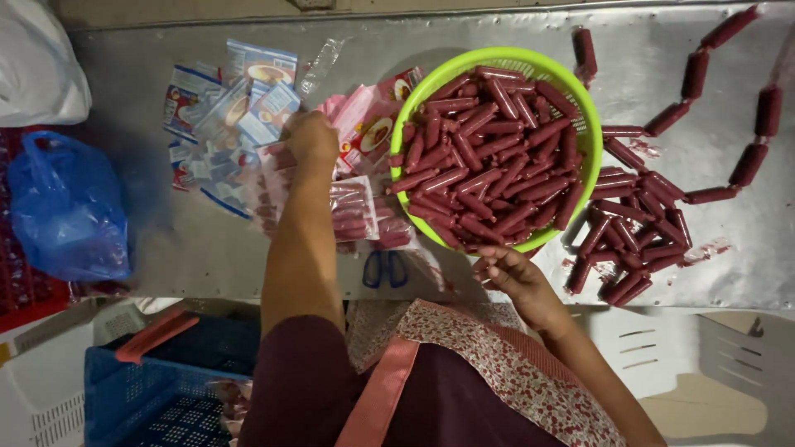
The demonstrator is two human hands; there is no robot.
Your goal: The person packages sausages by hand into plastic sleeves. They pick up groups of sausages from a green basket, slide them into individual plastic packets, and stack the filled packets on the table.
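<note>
A green plastic basket [585, 99] full of red sausages [489, 157] stands on a metal table [166, 240]. My right hand [515, 273] rests at the basket's near rim, its fingers curled on a sausage. My left hand [310, 136] reaches to a pile of clear and pink packets [364, 124], fingers closed on one; several filled packets [354, 211] lie beside my forearm. Blue-handled scissors [385, 269] lie near the table edge between my arms.
A string of linked sausages [696, 74] snakes across the table's right side, with a loose heap [638, 240] next to the basket. A blue plastic bag [66, 207] and a white bag [37, 62] are at left. A blue crate [157, 389] sits below.
</note>
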